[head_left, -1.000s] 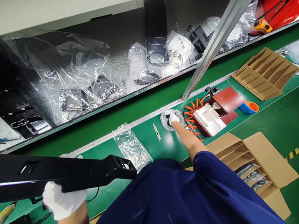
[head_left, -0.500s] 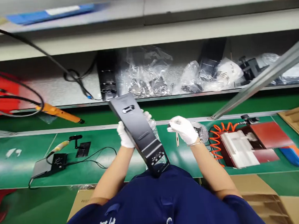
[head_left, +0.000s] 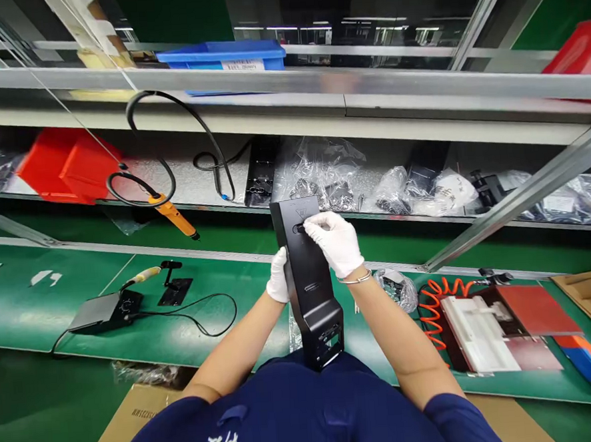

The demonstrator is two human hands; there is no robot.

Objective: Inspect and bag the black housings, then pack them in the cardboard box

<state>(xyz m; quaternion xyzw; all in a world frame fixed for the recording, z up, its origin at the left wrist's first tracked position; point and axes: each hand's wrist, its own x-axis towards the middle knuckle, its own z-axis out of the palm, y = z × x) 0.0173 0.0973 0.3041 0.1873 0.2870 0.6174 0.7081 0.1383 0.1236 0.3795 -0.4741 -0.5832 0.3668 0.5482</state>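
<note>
While the left hand [head_left: 279, 280] is gripping the long black metal bracket [head_left: 309, 280] by its left edge, holding it upright against the person's chest, the right hand [head_left: 334, 242] is pressing a small dark part into the slot near the bracket's top, its fingers pinched closed on that part. A second ago the bracket was lying level out to the person's left and the right hand was reaching far forward into the small clear bag [head_left: 394, 288] on the green conveyor belt [head_left: 55, 309]; half a second ago the bracket was tilted over the belt and the right hand was coming back from the bag. So the picked piece is now being fitted to the bracket, which suggests the work is moving from fetching to assembling.

Little writing is legible. A raised triangular mark is showing on the bracket's upper face, too small to read. White characters are showing on the navy shirt [head_left: 307, 413], cut off and unreadable. Dark printed letters are running along the cardboard box [head_left: 137, 417] at the lower left, seen upside down and not clear enough to spell out. A white label is sitting on the blue bin [head_left: 220, 55] on the upper shelf, its text blurred.
</note>
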